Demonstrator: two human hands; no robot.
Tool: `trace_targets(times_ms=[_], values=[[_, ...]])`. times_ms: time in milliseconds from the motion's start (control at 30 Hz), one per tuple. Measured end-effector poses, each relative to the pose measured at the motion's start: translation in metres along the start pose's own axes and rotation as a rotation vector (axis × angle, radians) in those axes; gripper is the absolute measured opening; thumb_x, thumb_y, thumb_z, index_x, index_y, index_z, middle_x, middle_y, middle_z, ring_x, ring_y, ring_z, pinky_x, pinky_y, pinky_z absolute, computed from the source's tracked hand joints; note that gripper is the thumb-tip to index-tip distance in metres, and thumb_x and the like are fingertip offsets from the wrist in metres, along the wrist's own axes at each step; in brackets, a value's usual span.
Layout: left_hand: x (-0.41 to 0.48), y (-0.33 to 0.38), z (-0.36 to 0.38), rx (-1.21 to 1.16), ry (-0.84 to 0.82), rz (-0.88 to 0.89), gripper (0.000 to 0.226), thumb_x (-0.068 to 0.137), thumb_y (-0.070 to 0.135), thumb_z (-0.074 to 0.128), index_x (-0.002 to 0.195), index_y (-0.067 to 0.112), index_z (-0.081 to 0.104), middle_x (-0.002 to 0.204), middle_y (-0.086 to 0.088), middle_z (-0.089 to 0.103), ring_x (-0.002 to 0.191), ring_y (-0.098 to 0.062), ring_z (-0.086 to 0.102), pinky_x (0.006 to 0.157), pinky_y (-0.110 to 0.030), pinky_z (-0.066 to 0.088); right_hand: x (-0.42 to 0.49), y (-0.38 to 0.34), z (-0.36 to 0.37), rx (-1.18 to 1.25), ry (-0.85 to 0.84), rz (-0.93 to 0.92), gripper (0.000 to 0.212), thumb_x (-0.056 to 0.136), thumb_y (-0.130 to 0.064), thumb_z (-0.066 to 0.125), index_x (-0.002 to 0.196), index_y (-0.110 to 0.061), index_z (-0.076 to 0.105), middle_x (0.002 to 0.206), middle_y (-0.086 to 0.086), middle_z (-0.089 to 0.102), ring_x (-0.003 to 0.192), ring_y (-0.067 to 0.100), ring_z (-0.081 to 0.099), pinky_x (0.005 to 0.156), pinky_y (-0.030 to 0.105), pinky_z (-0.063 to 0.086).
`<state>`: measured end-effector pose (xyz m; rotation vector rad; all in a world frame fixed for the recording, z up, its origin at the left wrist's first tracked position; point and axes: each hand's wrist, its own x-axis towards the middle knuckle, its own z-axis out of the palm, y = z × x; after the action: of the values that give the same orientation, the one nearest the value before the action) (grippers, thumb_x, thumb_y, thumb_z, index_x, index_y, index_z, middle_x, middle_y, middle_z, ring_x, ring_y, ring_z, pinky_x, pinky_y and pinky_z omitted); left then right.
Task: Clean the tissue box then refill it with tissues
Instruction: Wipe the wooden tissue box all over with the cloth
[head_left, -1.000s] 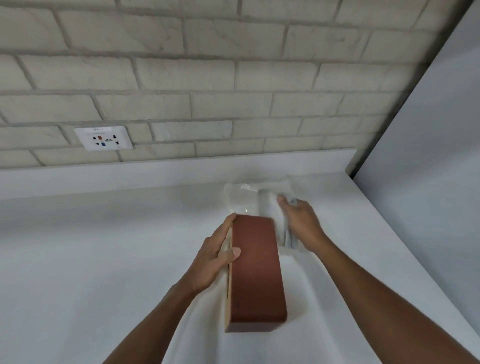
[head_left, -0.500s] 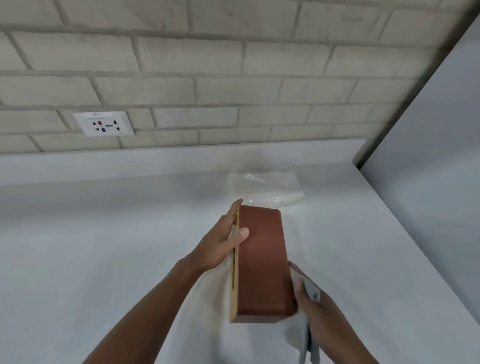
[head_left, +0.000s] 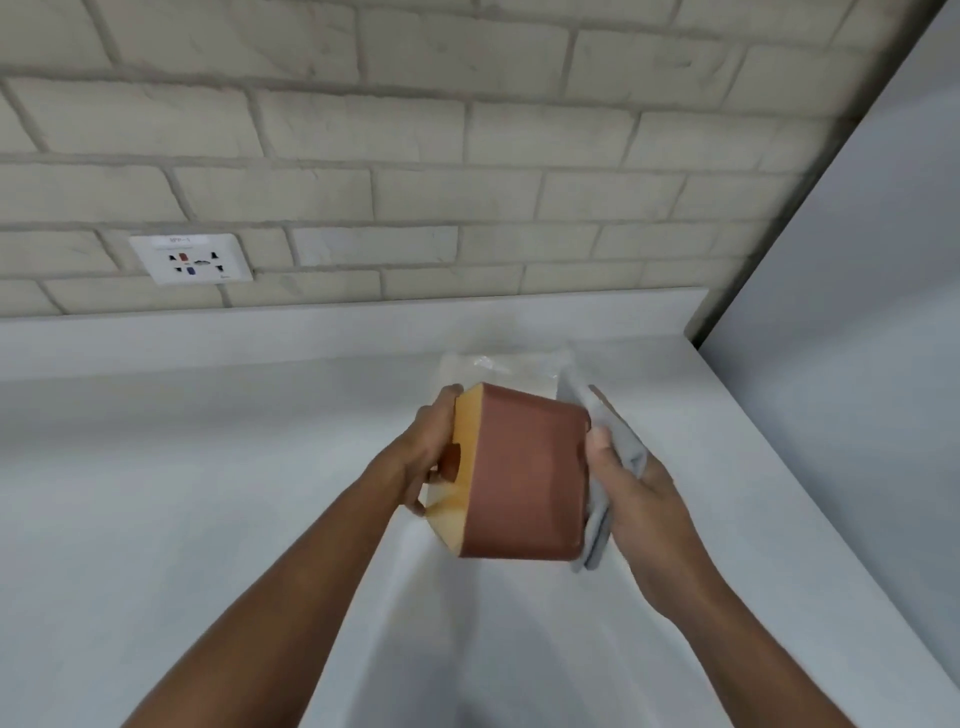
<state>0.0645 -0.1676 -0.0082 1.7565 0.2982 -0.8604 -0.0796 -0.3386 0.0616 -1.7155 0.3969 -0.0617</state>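
Where the pale brick wall meets the white counter, a grey panel is seen closing off the right side. The tissue box is held clear of the counter between the two hands. It is tilted, with its reddish-brown face turned to the camera and its pale wooden face turned left. The left hand is noted gripping the box at that wooden face, fingers curled round its edges. The right hand is closed on a grey cloth, which is pressed against the box's right side. A clear plastic packet is recorded lying on the counter just behind the box, partly hidden by it; its contents cannot be told. A white socket plate is fixed to the wall at the left.
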Motion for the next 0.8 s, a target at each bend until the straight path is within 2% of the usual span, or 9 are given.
trace_targets(times_ms=[100, 167, 267, 333, 433, 500, 600, 667, 800], values=[[0.002, -0.012, 0.002, 0.035, 0.003, -0.049, 0.089, 0.089, 0.090, 0.019, 0.153, 0.034, 0.045, 0.141, -0.013, 0.061, 0.130, -0.038, 0.055, 0.110, -0.070, 0.038, 0.003, 0.007, 0.004, -0.082, -0.048, -0.060, 0.034, 0.097, -0.056, 0.042, 0.129, -0.068, 0.041, 0.092, -0.007, 0.075, 0.068, 0.028, 0.065, 0.055, 0.032, 0.049], [0.003, -0.019, 0.005, 0.092, 0.032, 0.060, 0.094, 0.087, 0.094, 0.008, 0.162, 0.042, 0.028, 0.158, -0.009, 0.048, 0.146, -0.040, 0.043, 0.114, -0.066, 0.034, 0.011, 0.011, 0.000, -0.013, -0.021, -0.047, 0.029, 0.101, -0.049, 0.042, 0.124, -0.066, 0.048, 0.088, -0.003, 0.075, 0.071, 0.035, 0.067, 0.058, 0.044, 0.051], [-0.006, -0.027, 0.001, 0.174, 0.132, 0.470, 0.108, 0.069, 0.107, 0.010, 0.163, 0.055, 0.011, 0.171, 0.005, 0.028, 0.159, -0.024, 0.024, 0.125, -0.053, 0.026, 0.022, 0.013, -0.004, 0.078, 0.025, -0.001, 0.024, 0.100, -0.046, 0.047, 0.118, -0.054, 0.061, 0.101, -0.013, 0.074, 0.097, 0.017, 0.070, 0.074, 0.040, 0.057], [-0.029, -0.034, 0.003, 0.178, 0.023, 0.836, 0.113, 0.069, 0.106, 0.030, 0.164, 0.051, 0.002, 0.175, 0.013, 0.014, 0.160, -0.011, 0.018, 0.126, -0.038, 0.023, 0.027, 0.016, -0.004, 0.085, 0.054, 0.013, 0.023, 0.099, -0.047, 0.048, 0.114, -0.048, 0.065, 0.100, -0.018, 0.074, 0.099, 0.011, 0.069, 0.077, 0.034, 0.056], [-0.066, -0.047, 0.017, 0.550, -0.019, 1.200, 0.152, 0.058, 0.101, 0.056, 0.166, 0.024, -0.018, 0.177, -0.006, -0.011, 0.164, -0.031, -0.006, 0.126, -0.067, 0.008, 0.033, 0.018, -0.002, -0.004, 0.077, 0.020, 0.025, 0.096, -0.056, 0.047, 0.114, -0.048, 0.064, 0.107, -0.018, 0.072, 0.105, 0.010, 0.065, 0.095, 0.043, 0.052], [-0.073, -0.050, 0.027, 0.770, 0.101, 1.242, 0.171, 0.042, 0.093, 0.069, 0.162, 0.020, -0.028, 0.173, -0.017, -0.022, 0.162, -0.037, -0.018, 0.118, -0.082, 0.002, 0.036, 0.018, -0.002, -0.065, 0.086, -0.010, 0.029, 0.096, -0.057, 0.046, 0.117, -0.046, 0.063, 0.107, -0.020, 0.071, 0.106, 0.007, 0.064, 0.098, 0.044, 0.051], [-0.069, -0.048, 0.033, 0.855, 0.269, 1.276, 0.167, 0.049, 0.085, 0.078, 0.162, 0.019, -0.027, 0.171, -0.024, -0.005, 0.162, -0.042, 0.000, 0.114, -0.083, 0.021, 0.035, 0.007, -0.004, -0.159, 0.052, -0.118, 0.024, 0.099, -0.050, 0.044, 0.115, -0.055, 0.061, 0.110, -0.028, 0.067, 0.107, -0.004, 0.060, 0.098, 0.029, 0.048], [-0.064, -0.044, 0.035, 0.809, 0.281, 1.313, 0.157, 0.053, 0.070, 0.083, 0.165, 0.018, -0.013, 0.165, -0.029, 0.016, 0.154, -0.045, 0.025, 0.113, -0.069, 0.037, 0.040, -0.005, -0.010, -0.233, -0.013, -0.217, 0.026, 0.100, -0.049, 0.043, 0.119, -0.061, 0.056, 0.120, -0.034, 0.061, 0.114, -0.012, 0.054, 0.098, 0.015, 0.042], [-0.054, -0.036, 0.029, 0.769, 0.283, 1.272, 0.152, 0.050, 0.063, 0.080, 0.165, 0.020, -0.011, 0.160, -0.022, 0.027, 0.145, -0.041, 0.038, 0.109, -0.054, 0.047, 0.045, 0.001, -0.019, -0.359, -0.172, -0.412, 0.040, 0.102, -0.034, 0.048, 0.141, -0.038, 0.048, 0.144, -0.028, 0.046, 0.135, -0.010, 0.036, 0.111, 0.013, 0.029]])
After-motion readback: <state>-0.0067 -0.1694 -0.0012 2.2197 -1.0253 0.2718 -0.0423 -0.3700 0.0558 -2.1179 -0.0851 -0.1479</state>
